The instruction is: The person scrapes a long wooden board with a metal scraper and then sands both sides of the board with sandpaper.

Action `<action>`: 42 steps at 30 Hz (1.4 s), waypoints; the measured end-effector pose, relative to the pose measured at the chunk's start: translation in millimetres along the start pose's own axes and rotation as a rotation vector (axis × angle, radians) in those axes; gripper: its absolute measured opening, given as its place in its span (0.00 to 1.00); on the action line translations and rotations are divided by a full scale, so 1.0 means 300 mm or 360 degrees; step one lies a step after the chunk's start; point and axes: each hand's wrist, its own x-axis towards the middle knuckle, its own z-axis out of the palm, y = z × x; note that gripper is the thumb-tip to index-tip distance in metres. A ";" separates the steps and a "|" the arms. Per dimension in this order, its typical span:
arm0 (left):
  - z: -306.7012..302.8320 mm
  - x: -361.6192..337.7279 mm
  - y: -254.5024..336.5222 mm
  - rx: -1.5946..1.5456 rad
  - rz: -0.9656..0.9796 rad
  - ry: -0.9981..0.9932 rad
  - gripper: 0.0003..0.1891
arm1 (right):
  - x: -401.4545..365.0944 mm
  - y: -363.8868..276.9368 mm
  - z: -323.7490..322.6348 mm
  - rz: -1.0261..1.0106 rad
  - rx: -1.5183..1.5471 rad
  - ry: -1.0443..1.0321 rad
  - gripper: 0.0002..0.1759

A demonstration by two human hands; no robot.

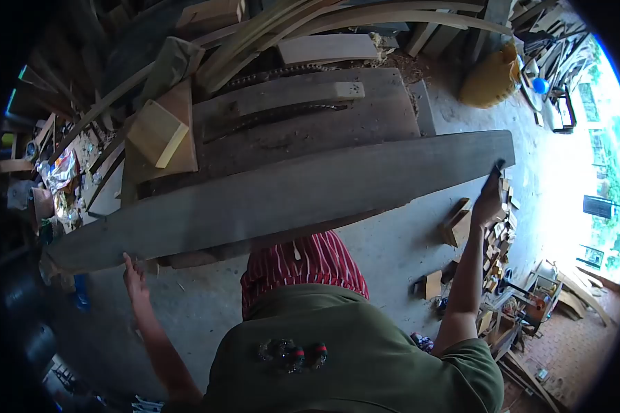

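Observation:
A long grey-brown wooden board (282, 189) stretches across the view in front of my body, its ends narrower than its middle. Near its left end, my left hand (136, 281) is at the lower edge, a fingertip showing on the board and the other fingers partly hidden. At the far right end, my right hand (488, 203) grips the corner, with a dark shape at the fingertips that I cannot make out. Behind the board lies a wooden work surface (296, 138) with a paler curved strip (282, 101) on it.
Curved wooden pieces (269, 34) are piled at the back. An angled wooden block (160, 134) sits at the left. A yellow sack (490, 79) stands at the back right. Wood offcuts (499, 255) lie on the concrete floor (386, 255) at the right.

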 end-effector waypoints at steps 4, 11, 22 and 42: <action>-0.008 -0.028 -0.050 -0.0175 0.0261 -0.0262 0.28 | -0.031 -0.040 0.158 -0.0346 0.0719 -0.0280 0.21; 0.045 -0.067 -0.037 0.0240 0.0233 0.0123 0.39 | 0.011 -0.101 0.233 -0.0902 0.0449 -0.0116 0.21; 0.227 -0.341 0.028 0.0278 0.0456 0.0333 0.36 | 0.125 -0.024 0.317 -0.0798 0.0348 -0.0216 0.28; 0.235 -0.206 -0.012 -0.0129 0.0193 0.0521 0.49 | 0.222 0.171 0.481 -0.0943 0.0183 -0.0048 0.31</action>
